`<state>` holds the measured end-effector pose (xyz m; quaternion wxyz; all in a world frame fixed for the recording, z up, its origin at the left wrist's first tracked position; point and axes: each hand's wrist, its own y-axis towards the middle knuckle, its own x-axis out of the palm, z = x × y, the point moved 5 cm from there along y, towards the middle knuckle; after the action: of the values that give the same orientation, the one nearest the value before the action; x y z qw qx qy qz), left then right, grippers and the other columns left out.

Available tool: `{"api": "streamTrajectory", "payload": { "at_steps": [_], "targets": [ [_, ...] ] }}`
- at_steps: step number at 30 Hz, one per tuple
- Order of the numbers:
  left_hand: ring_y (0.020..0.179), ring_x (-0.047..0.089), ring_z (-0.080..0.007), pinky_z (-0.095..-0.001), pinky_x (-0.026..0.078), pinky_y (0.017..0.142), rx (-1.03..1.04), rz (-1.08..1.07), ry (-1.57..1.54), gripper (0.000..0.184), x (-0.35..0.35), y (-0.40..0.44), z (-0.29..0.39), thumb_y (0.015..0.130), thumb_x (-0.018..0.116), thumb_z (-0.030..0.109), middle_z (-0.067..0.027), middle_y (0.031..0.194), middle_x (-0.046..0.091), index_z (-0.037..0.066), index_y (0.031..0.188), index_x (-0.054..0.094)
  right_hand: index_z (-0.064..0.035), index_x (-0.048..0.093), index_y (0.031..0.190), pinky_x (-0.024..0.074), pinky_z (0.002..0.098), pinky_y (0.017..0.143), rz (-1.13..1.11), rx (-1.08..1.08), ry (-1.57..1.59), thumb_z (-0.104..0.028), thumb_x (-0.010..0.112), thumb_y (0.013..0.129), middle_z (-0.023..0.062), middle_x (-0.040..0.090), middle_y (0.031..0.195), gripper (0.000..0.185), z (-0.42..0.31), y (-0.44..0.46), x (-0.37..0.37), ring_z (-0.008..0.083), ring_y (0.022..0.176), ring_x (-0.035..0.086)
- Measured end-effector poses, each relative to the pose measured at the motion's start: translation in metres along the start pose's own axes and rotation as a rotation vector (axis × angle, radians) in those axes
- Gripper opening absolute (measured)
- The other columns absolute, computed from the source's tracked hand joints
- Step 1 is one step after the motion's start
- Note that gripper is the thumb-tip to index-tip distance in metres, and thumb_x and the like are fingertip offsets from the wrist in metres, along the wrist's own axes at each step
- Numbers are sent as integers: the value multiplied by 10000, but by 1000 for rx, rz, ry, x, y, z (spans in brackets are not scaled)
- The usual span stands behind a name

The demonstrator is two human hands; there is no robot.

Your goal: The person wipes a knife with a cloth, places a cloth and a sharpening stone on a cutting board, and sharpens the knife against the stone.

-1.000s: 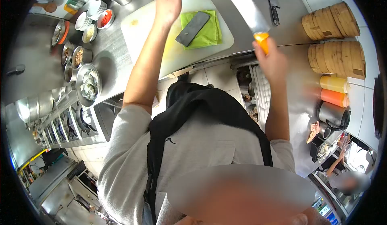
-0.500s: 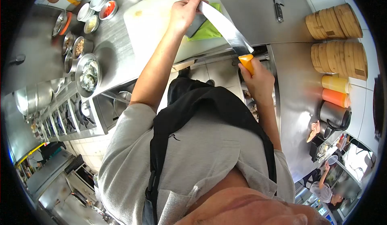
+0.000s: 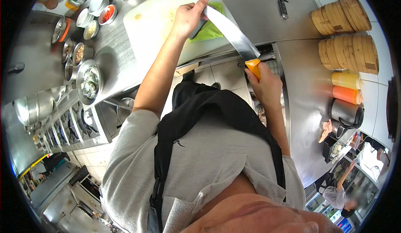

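A large kitchen knife (image 3: 230,31) with a broad steel blade and an orange-yellow handle spans both hands above the front edge of the counter. My right hand (image 3: 267,84) is closed around the handle. At the blade's far end, my left hand (image 3: 189,19) grips near the tip, thumb up, its other fingers partly hidden. Beneath the blade, a folded green cloth (image 3: 212,31) lies on the white cutting board (image 3: 144,28). A dark grey flat block (image 3: 196,30), partly covered by my left hand and wrist, rests on the cloth.
Another knife (image 3: 283,8) with a black handle lies at the back right. Bamboo steamers (image 3: 348,54) and sauce bottles (image 3: 346,94) line the right wall. Steel bowls (image 3: 89,82) of ingredients stand at left. An open drawer (image 3: 261,110) is beside my right arm. A co-worker (image 3: 334,196) stands far right.
Both hands keep the same hold on the knife, with hardly any movement. The whole view has shifted slightly. The co-worker's raised arm has changed position.
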<state>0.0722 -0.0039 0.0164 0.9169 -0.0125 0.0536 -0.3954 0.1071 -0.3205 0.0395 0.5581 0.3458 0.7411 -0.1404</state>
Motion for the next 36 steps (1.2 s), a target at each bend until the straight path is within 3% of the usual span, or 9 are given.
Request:
{"api": "streamTrajectory", "payload": {
  "at_steps": [2, 4, 5, 7, 8, 11, 19, 27, 36],
  "targets": [
    [799, 670, -166, -297, 521, 827, -14, -22, 16, 602, 2, -5, 6, 968, 644, 515, -124, 811, 733, -70, 865, 741, -83, 591, 1000, 518, 455, 624, -10, 9, 1, -393, 710, 915, 132, 684, 835, 343, 1, -2, 0, 347, 722, 685],
    [1037, 661, -207, -351, 471, 990, -7, -98, -151, 569, 9, -13, 14, 1062, 452, 483, -143, 1125, 728, -9, 1232, 682, -78, 599, 1001, 517, 449, 622, -12, 47, 57, -397, 717, 910, 142, 683, 815, 352, 2, -4, 2, 351, 717, 684],
    [1037, 661, -207, -351, 471, 990, 0, -101, -152, 569, 12, -14, 15, 1062, 452, 483, -143, 1125, 728, -9, 1232, 682, -73, 607, 1003, 516, 442, 619, -14, 84, 115, -401, 724, 906, 152, 681, 795, 362, 3, -4, 3, 355, 713, 683],
    [1130, 665, -293, -406, 479, 1048, -94, -255, -959, 545, 30, -20, 18, 1107, 336, 427, -231, 1276, 653, -31, 1335, 523, -70, 613, 996, 515, 437, 615, -5, 103, 176, -401, 734, 900, 160, 675, 775, 365, -1, -2, -1, 358, 703, 679],
    [1235, 618, -353, -450, 449, 1093, -91, -260, -948, 504, 36, -23, 22, 1118, 251, 392, -254, 1369, 595, 1, 1391, 414, -66, 620, 990, 513, 432, 610, -2, 122, 238, -401, 744, 895, 167, 670, 754, 369, -3, -1, -1, 360, 693, 676],
    [1320, 553, -400, -466, 402, 1160, -22, -294, -1070, 522, 49, -32, 35, 1109, 309, 378, -285, 1414, 550, -47, 1398, 401, -66, 621, 964, 506, 424, 587, 95, 64, 259, -382, 760, 890, 164, 661, 740, 353, -9, 2, -3, 356, 663, 665],
    [1269, 595, -396, -452, 425, 1151, -44, -262, -1047, 502, 49, -34, 44, 1124, 268, 348, -265, 1366, 594, -52, 1403, 390, -64, 625, 981, 502, 417, 566, 123, 22, 223, -361, 770, 886, 160, 664, 741, 343, -12, 4, -6, 345, 639, 661],
    [1172, 665, -335, -417, 493, 1055, -57, -214, -1000, 462, 46, -33, 40, 1127, 274, 366, -231, 1250, 667, -2, 1352, 439, -72, 630, 999, 506, 423, 571, 133, 20, 210, -371, 770, 884, 150, 675, 759, 350, -12, 6, -4, 346, 655, 669],
    [1219, 633, -323, -421, 462, 1101, 9, -187, -994, 412, 42, -23, 36, 1124, 293, 317, -238, 1309, 629, -1, 1326, 461, -74, 612, 980, 503, 426, 571, 109, 18, 191, -392, 753, 894, 147, 671, 756, 359, -10, 12, -2, 354, 660, 666]
  ]
}}
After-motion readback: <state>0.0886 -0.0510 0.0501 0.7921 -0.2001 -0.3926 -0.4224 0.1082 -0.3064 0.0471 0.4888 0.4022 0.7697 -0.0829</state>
